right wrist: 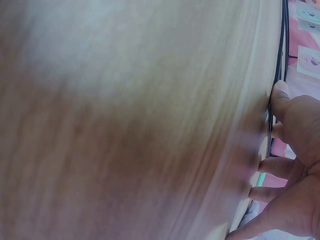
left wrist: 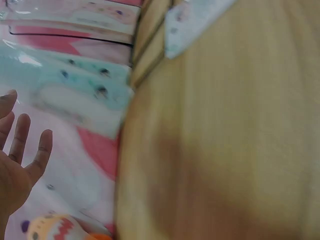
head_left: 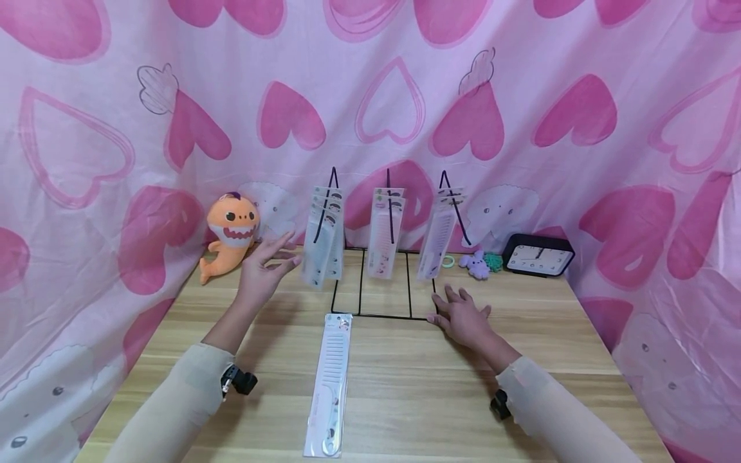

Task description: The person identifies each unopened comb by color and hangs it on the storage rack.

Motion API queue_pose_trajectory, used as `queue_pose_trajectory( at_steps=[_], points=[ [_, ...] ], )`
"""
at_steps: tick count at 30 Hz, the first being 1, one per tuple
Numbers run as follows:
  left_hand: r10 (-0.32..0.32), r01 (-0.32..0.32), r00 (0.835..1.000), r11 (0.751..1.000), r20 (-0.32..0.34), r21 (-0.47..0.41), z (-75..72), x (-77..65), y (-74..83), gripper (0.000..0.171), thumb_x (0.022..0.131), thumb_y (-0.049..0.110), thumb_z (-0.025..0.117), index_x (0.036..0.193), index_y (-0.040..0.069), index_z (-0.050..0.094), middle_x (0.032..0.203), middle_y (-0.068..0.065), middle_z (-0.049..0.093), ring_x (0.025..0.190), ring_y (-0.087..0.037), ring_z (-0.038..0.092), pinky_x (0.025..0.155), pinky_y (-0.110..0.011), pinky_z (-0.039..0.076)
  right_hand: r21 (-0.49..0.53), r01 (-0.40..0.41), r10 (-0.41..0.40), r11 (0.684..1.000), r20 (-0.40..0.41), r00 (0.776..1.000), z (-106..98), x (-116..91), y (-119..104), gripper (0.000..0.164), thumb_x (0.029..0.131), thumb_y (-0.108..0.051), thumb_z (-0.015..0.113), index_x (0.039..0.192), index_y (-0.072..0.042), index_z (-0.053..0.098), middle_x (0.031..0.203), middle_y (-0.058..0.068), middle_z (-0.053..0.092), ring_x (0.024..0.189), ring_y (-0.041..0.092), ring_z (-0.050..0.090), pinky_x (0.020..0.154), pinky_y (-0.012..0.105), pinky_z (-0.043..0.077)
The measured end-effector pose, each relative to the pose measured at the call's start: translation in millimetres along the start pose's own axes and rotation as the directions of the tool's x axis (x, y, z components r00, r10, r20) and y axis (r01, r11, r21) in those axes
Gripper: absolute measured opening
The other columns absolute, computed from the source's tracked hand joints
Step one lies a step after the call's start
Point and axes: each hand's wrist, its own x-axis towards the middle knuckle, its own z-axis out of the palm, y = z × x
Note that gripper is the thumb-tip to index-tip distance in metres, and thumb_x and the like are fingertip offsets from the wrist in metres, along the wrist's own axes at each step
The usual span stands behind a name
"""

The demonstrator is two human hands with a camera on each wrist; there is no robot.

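Note:
Packaged combs hang in three groups on a black wire rack: pale blue-green packs at left, pink packs in the middle, lilac packs at right. My left hand is raised just left of the blue-green packs, fingers spread and holding nothing. In the left wrist view, its fingers stand apart from the packs. My right hand touches the rack's front right corner, its fingertips down on the table. Another packaged comb, white, lies on the table in front of the rack.
An orange plush shark sits at the back left. At the back right are a black alarm clock, a small purple plush toy and a green item. A pink heart-patterned curtain hangs behind the wooden table.

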Motion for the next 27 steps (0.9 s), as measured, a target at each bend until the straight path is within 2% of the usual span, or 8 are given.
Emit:
queue_pose_trajectory(
  at_steps=[5, 8, 11, 14, 15, 21, 25, 27],
  points=[
    [-0.073, 0.070, 0.997, 0.995, 0.035, 0.073, -3.5, -14.2, -21.4, 0.060, 0.103, 0.018, 0.081, 0.158, 0.034, 0.062, 0.137, -0.015, 0.074, 0.124, -0.035, 0.075, 0.097, -0.023, 0.065, -0.003, 0.010, -0.010, 1.000, -0.012, 1.000, 0.0, -0.7, -0.1, 0.066, 0.110, -0.053, 0.064, 0.166, -0.020, 0.053, 0.180, 0.022, 0.032, 0.163, 0.060, 0.027, 0.104, 0.105, 0.018],
    [-0.152, 0.143, 0.984, 0.986, 0.097, 0.088, -1.1, -22.3, -34.1, 0.066, 0.103, 0.021, 0.081, 0.163, 0.034, 0.056, 0.139, -0.015, 0.073, 0.125, -0.035, 0.074, 0.094, -0.024, 0.066, -0.005, 0.018, -0.018, 1.000, -0.022, 1.000, 0.4, -1.2, -0.1, 0.065, 0.110, -0.052, 0.064, 0.165, -0.020, 0.054, 0.179, 0.023, 0.034, 0.163, 0.061, 0.028, 0.102, 0.105, 0.020],
    [-0.275, 0.260, 0.942, 0.961, 0.191, 0.098, 4.0, -30.1, -45.3, 0.074, 0.103, 0.027, 0.082, 0.168, 0.036, 0.048, 0.144, -0.012, 0.070, 0.128, -0.033, 0.070, 0.092, -0.025, 0.064, -0.006, 0.021, -0.021, 1.000, -0.027, 0.999, 0.9, -1.4, -0.4, 0.065, 0.110, -0.052, 0.064, 0.165, -0.020, 0.054, 0.179, 0.023, 0.034, 0.163, 0.060, 0.029, 0.102, 0.106, 0.020],
    [-0.339, 0.310, 0.902, 0.940, 0.268, 0.144, 11.1, -36.8, -52.1, 0.076, 0.103, 0.030, 0.082, 0.170, 0.032, 0.045, 0.147, -0.011, 0.068, 0.129, -0.032, 0.068, 0.090, -0.029, 0.063, -0.002, 0.021, -0.021, 1.000, -0.025, 0.999, 1.2, -1.6, -0.5, 0.064, 0.110, -0.051, 0.065, 0.165, -0.020, 0.054, 0.179, 0.023, 0.034, 0.163, 0.060, 0.029, 0.102, 0.106, 0.020],
    [-0.341, 0.305, 0.896, 0.938, 0.285, 0.163, 13.8, -38.6, -53.2, 0.075, 0.103, 0.029, 0.082, 0.170, 0.029, 0.046, 0.146, -0.011, 0.069, 0.128, -0.032, 0.068, 0.089, -0.030, 0.063, -0.001, 0.021, -0.021, 1.000, -0.023, 1.000, 1.4, -1.6, -0.4, 0.064, 0.110, -0.051, 0.064, 0.165, -0.020, 0.054, 0.179, 0.023, 0.034, 0.163, 0.060, 0.029, 0.102, 0.106, 0.020],
    [-0.274, 0.186, 0.892, 0.947, 0.359, 0.260, 31.5, -47.9, -50.4, 0.064, 0.099, 0.024, 0.087, 0.158, 0.018, 0.064, 0.132, -0.010, 0.073, 0.111, -0.027, 0.067, 0.082, -0.029, 0.059, -0.004, 0.014, -0.014, 1.000, -0.021, 1.000, 2.2, -1.3, 0.3, 0.065, 0.110, -0.053, 0.064, 0.166, -0.021, 0.053, 0.179, 0.022, 0.034, 0.163, 0.060, 0.029, 0.103, 0.106, 0.019],
    [-0.260, 0.122, 0.867, 0.938, 0.426, 0.323, 42.5, -53.1, -45.0, 0.065, 0.094, 0.028, 0.091, 0.153, 0.013, 0.067, 0.129, -0.008, 0.066, 0.100, -0.021, 0.059, 0.077, -0.027, 0.052, -0.005, 0.016, -0.016, 1.000, -0.021, 1.000, 1.8, -1.5, 0.5, 0.065, 0.110, -0.052, 0.064, 0.166, -0.021, 0.053, 0.180, 0.022, 0.034, 0.163, 0.060, 0.028, 0.103, 0.105, 0.019],
    [-0.246, 0.062, 0.854, 0.923, 0.459, 0.380, 47.1, -55.6, -42.4, 0.068, 0.093, 0.030, 0.092, 0.153, 0.011, 0.067, 0.130, -0.008, 0.063, 0.098, -0.019, 0.056, 0.077, -0.026, 0.050, -0.006, 0.019, -0.019, 1.000, -0.020, 1.000, 1.5, -1.9, 0.2, 0.065, 0.110, -0.052, 0.064, 0.166, -0.021, 0.053, 0.180, 0.023, 0.034, 0.163, 0.060, 0.028, 0.103, 0.105, 0.020]
  ],
)
